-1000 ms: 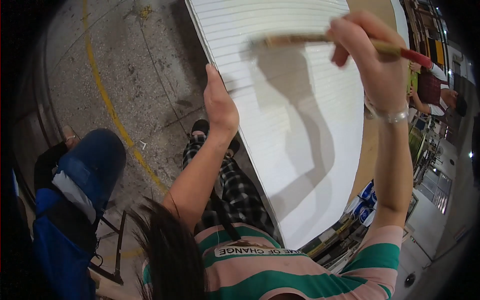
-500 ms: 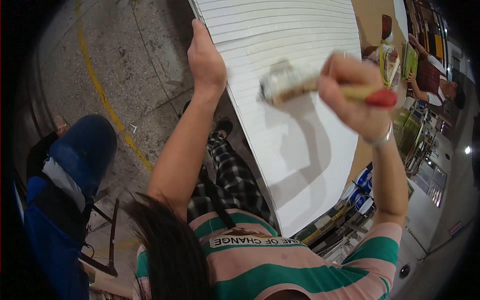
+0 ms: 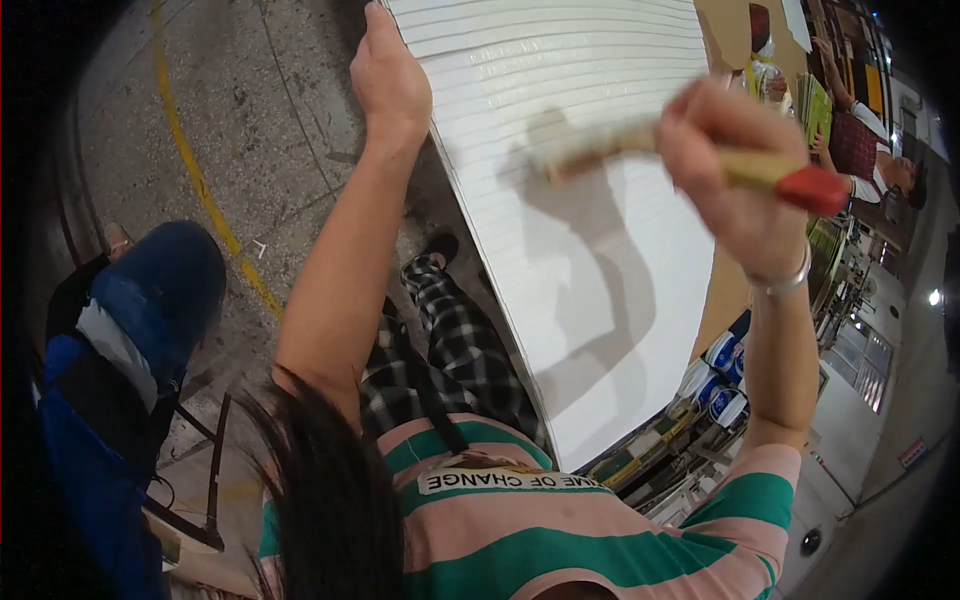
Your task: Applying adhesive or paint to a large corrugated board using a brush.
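Observation:
My right hand (image 3: 735, 170) is closed round the wooden handle of a wide paintbrush (image 3: 790, 180) with a red end. The brush's pale, blurred head points left over a stack of fanned white sheets (image 3: 590, 400), whose overlapping edges make a row of lines. Wet, glossy patches show on the upper part of the sheets. Whether the bristles touch the paper I cannot tell. My left hand (image 3: 392, 85) rests along the stack's left edge, one digit stretched out and the other fingers mostly hidden.
Brown board (image 3: 730, 270) lies beneath the sheets. Blue-and-white tubs (image 3: 725, 375) stand to the right. A co-worker (image 3: 860, 145) handles green sheets (image 3: 815, 105) at the far right. Another person in blue (image 3: 165, 290) is at the left, beside a dark metal frame (image 3: 215, 470).
My right hand and the brush have shifted slightly right, and the brush head has moved right too. My left hand appears farther up and left along the edge, as the view has shifted.

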{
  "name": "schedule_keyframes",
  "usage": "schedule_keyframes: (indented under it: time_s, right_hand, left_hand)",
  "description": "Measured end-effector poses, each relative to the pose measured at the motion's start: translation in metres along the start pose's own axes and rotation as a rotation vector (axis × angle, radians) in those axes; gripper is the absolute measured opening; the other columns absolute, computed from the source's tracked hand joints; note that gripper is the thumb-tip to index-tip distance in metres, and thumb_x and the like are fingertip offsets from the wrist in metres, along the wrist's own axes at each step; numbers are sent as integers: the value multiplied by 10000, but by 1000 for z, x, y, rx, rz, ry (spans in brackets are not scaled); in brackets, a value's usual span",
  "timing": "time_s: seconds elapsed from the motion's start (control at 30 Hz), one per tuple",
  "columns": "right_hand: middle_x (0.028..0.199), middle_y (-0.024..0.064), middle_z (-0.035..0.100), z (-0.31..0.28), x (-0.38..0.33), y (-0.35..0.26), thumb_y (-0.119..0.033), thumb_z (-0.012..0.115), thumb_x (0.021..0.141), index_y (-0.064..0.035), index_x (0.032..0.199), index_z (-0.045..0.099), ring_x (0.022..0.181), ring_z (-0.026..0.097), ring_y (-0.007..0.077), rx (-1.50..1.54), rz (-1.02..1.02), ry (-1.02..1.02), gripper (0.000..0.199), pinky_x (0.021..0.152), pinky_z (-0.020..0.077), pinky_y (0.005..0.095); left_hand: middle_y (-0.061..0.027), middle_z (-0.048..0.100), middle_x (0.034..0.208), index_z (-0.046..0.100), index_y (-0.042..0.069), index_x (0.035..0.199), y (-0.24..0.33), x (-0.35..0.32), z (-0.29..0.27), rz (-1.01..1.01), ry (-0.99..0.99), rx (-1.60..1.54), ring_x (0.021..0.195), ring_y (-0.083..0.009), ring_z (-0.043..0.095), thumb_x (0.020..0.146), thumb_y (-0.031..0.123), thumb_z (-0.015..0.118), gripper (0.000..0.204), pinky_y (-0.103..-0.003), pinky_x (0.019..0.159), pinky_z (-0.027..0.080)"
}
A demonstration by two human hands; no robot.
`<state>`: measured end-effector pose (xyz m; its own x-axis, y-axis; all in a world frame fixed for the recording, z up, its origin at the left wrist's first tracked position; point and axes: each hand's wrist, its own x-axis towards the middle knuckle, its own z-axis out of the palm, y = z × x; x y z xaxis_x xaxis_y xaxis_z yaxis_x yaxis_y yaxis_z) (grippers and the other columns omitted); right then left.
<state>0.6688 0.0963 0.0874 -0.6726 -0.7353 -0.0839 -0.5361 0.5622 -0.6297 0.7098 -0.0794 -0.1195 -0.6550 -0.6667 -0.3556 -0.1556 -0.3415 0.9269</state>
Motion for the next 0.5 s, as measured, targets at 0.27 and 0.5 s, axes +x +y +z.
schedule_keyframes:
  time_s: [0.27,0.5]
  right_hand:
    - [521,64,467,16,-47,13,-155,691,760,-37,594,491,459,453,157,-45,29,-176,285,464,379,276]
    - [593,55,499,25,-43,12,-103,670,777,-29,673,532,517,466,118,-95,-112,21,187,486,377,258]
  left_hand:
    - [-139,540,1219,471,-51,1236,-4,-25,-10,13,-117,-57,1106,-237,511,1000,440,285,576,-326,985,355]
    - [-129,566,1149,506,-55,1169,-24,-75,2,-18,-145,-357,1069,-198,506,1006,444,282,571,-297,950,372]
